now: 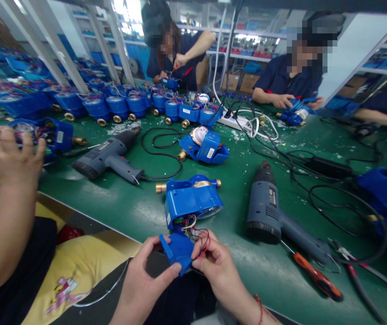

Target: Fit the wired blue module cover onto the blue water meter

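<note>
My left hand (146, 275) and my right hand (215, 264) both pinch a small blue plastic cover (178, 250) at the table's near edge. Thin coloured wires (193, 228) run from the cover up into a blue water meter (191, 201) with brass ends, lying on the green table (112, 198) just beyond my hands. My right fingers also press on the red and black wires beside the cover. A red string circles my right wrist.
A grey heat gun (268, 207) lies right of the meter, another heat gun (110, 155) to the left, with an orange-handled screwdriver (317, 277) nearby. Another blue meter (203, 146) lies farther back. Black cables sprawl right. Rows of meters line the back left. A co-worker's arm (7, 194) is at left; two people work opposite.
</note>
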The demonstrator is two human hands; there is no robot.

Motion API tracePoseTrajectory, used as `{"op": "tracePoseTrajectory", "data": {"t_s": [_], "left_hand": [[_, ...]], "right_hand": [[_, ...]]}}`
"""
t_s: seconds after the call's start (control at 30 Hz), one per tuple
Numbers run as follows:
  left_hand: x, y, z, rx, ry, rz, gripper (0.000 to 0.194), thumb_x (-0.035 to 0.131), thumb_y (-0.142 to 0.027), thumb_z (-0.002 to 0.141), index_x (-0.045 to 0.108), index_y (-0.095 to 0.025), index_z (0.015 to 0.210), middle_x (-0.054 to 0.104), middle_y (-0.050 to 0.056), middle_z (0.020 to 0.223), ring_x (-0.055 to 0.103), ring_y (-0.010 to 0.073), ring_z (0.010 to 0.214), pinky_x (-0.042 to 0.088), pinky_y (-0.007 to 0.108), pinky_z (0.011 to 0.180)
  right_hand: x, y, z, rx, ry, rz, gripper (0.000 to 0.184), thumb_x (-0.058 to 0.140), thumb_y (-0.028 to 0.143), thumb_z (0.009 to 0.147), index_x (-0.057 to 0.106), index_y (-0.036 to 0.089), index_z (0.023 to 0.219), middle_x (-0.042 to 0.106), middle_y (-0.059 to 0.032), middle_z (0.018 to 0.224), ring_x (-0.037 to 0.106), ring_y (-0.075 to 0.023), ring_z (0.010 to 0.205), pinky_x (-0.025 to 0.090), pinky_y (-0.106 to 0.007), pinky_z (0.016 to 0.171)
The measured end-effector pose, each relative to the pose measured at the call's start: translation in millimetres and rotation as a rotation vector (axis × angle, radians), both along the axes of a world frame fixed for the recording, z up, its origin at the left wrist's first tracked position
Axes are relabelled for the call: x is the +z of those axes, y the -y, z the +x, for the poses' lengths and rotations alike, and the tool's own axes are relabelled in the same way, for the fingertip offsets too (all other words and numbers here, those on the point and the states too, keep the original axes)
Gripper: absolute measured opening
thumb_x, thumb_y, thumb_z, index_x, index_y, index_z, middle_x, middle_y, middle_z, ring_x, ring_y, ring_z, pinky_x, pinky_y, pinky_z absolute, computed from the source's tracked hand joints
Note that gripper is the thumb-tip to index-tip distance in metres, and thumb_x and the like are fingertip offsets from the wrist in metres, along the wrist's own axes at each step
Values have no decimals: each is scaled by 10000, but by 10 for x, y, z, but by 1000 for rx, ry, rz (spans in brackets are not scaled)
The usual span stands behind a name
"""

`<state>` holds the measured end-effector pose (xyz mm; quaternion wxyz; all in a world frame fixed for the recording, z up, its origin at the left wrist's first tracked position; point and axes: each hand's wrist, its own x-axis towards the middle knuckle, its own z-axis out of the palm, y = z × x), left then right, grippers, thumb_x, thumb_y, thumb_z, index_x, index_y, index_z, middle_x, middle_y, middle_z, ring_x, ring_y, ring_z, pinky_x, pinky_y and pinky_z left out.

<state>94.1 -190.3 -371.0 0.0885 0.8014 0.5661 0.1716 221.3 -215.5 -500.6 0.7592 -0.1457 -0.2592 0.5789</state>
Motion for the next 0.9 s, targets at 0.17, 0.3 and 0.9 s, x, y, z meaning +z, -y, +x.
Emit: {"op": "tracePoseTrajectory", "data": {"t_s": [0.17,0.3,0.9], "left_hand": [[-4,25,1,52,45,-46,518,732,-521,656,630,-161,1014,718,122,1021,668,310,994,539,437,865],[-35,39,16,77,73,-57,508,736,-526,647,631,-166,989,715,112,992,667,305,970,530,437,863],[-223,158,-16,-218,-174,436,408,729,-442,787,528,-219,1062,593,49,1024,625,196,963,538,305,831]], "right_hand": [[8,21,-33,22,-124,17,143,717,262,743,619,165,705,464,-26,822,431,-166,801,335,-238,694],[9,39,-71,65,-255,32,335,795,409,750,565,167,724,450,-19,822,411,-154,788,339,-225,693],[-122,112,-157,-16,-66,-189,456,688,584,816,505,167,795,480,-3,702,476,-112,573,445,-209,505]]}}
